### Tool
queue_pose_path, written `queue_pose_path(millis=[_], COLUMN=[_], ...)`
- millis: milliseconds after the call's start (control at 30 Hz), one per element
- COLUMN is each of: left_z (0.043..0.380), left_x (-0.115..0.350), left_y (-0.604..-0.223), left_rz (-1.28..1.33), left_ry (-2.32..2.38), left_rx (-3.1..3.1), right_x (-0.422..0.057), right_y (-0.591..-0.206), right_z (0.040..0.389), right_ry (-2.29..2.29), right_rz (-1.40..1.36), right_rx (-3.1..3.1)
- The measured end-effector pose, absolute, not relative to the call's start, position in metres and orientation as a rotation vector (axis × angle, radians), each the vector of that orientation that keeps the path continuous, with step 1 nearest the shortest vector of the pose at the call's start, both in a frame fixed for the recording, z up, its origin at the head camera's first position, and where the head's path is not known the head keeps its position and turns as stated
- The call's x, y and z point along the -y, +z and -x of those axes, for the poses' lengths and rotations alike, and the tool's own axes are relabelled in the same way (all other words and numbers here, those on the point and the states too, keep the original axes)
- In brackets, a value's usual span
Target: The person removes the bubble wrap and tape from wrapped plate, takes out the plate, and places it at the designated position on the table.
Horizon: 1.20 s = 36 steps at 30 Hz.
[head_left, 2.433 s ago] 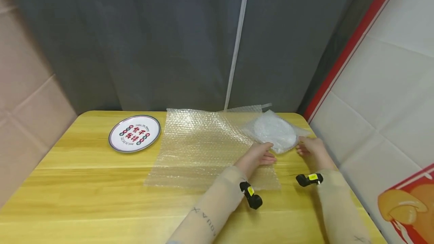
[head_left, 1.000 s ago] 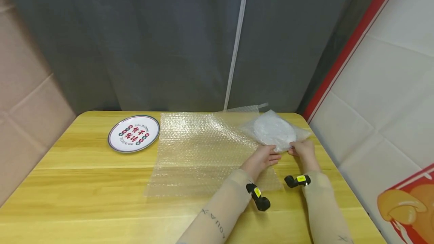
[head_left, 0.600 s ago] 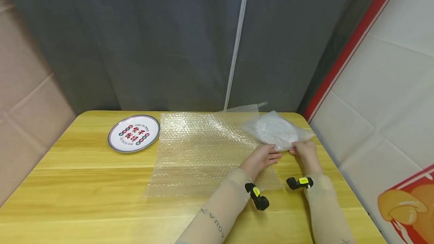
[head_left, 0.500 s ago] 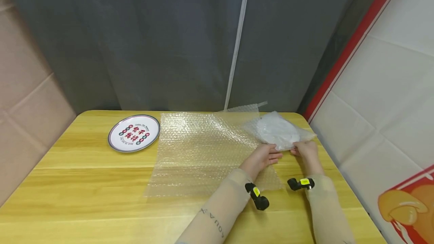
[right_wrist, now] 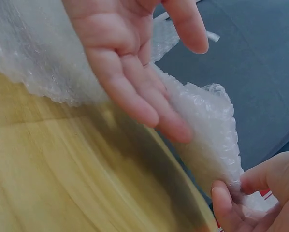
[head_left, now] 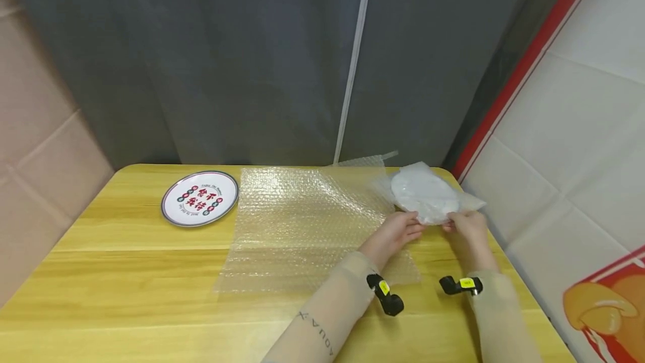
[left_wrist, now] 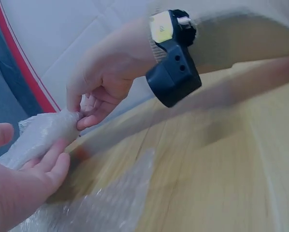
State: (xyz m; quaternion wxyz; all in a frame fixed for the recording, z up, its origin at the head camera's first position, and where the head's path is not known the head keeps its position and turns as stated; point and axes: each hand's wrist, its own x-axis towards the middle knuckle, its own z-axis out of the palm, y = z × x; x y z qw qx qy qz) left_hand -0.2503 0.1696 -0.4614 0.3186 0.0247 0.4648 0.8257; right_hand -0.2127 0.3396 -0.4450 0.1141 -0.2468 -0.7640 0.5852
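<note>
A round, white, plate-like thing wrapped in bubble wrap [head_left: 425, 192] is near the table's back right corner, tilted in the left wrist view. The wrap blurs what is inside. My right hand [head_left: 468, 228] pinches the front right edge of this bubble wrap between thumb and fingers, as the right wrist view also shows. At its front left edge, my left hand [head_left: 395, 234] touches the wrap with extended fingers, the thumb held apart [right_wrist: 120, 58]. A flat sheet of clear bubble wrap [head_left: 297, 217] is spread left of the bundle, partly under my left forearm.
A white plate [head_left: 200, 199] with a dark rim and red lettering lies at the back left of the wooden table [head_left: 126, 296]. A grey curtain [head_left: 252, 60] hangs behind the table. A white panel [head_left: 564, 116] with red trim stands close on the right.
The wrapped bundle has shifted to the right. My right hand first moved left onto its front edge, then right with it. My left hand has followed slightly rightward; the printed plate stays put.
</note>
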Motion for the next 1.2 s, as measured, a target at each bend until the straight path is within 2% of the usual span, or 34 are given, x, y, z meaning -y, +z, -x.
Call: queue_pose_path(millis=[267,1200], left_z=[0.245,0.247], left_x=[-0.177,-0.178], left_y=[-0.454,-0.441], left_rz=[-0.025,-0.053], left_ry=[2.263,2.292], left_rx=[-1.19,-1.324], right_x=[-0.347,-0.344], right_y=[-0.43,-0.409], right_z=[0.2,0.189], right_ry=[1.556,1.528], right_rz=[0.685,0.708], right_rx=[2.412,2.357])
